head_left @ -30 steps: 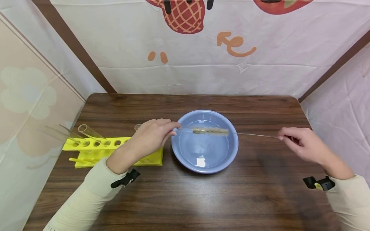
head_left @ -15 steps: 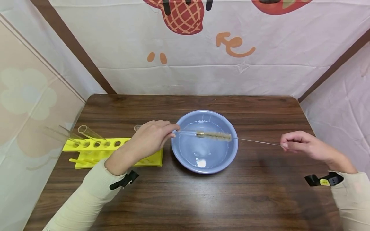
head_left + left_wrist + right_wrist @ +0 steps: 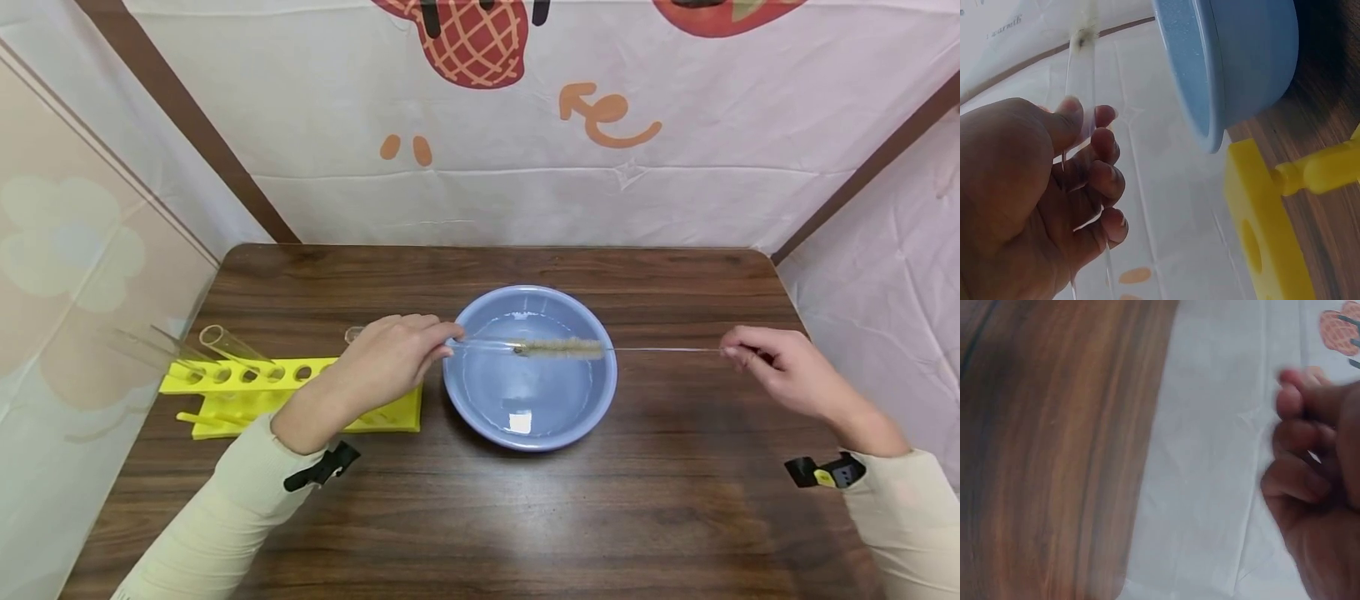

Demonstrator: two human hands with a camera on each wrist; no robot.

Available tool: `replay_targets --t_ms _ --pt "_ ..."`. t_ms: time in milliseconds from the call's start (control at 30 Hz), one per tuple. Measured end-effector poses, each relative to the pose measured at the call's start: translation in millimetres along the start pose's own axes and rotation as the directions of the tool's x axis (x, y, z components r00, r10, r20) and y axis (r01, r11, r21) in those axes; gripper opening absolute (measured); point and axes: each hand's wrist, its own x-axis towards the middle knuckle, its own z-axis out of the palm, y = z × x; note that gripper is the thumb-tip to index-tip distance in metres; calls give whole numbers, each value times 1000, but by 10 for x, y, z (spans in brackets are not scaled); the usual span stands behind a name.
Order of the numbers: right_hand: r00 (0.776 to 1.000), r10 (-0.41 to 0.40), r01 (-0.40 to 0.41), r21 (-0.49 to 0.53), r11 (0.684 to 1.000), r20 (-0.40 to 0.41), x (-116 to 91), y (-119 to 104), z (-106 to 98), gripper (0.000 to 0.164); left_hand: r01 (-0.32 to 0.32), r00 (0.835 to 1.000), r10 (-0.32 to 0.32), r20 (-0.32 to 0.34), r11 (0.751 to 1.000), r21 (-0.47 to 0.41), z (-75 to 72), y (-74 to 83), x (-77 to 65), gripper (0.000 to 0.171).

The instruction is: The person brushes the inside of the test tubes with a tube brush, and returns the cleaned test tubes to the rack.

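Smooth glass tube [image 3: 1082, 75], rough bristle brush [image 3: 566, 348], glossy plastic basin [image 3: 1254, 62], wood-grain table [image 3: 540, 525]

Left hand [image 3: 382, 358] and right hand [image 3: 798, 379] well apart, fingers [image 3: 1107, 181] of both curled, forearms [image 3: 217, 517] angled inward

From my remote station I record the test tube [image 3: 486, 344] as clear, the brush [image 3: 566, 348] bristles tan, the bowl [image 3: 530, 444] plain blue, the rack [image 3: 289, 375] bright yellow. I find the desk [image 3: 525, 517] dark brown with streaked grain, the sleeves [image 3: 217, 517] cream, and the backdrop [image 3: 487, 204] white, bearing a red figure [image 3: 480, 50] latticed in orange.
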Motion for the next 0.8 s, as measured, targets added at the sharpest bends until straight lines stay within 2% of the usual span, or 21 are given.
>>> replay_targets --t_ms 100,200,500,667,800 --pt "994 15 -25 -89 996 -111 -13 22 9 36 25 1000 -25 -4 1000 -4 -16 -23 -17 26" --pt "989 43 -58 -104 993 -143 -41 24 6 33 40 999 -40 -13 999 -5 -22 -53 -28 27" --pt "984 129 -142 -104 984 -122 -131 29 80 29 70 997 -72 -27 997 -41 -36 -46 -51 26" --pt "987 137 -145 -99 984 -87 -180 14 146 28 102 993 -110 -50 986 -130 -63 -22 -82 26" --pt "989 138 -143 -94 985 -60 -206 -8 191 28 109 985 -133 -106 972 -207 -109 -1 -133 27"
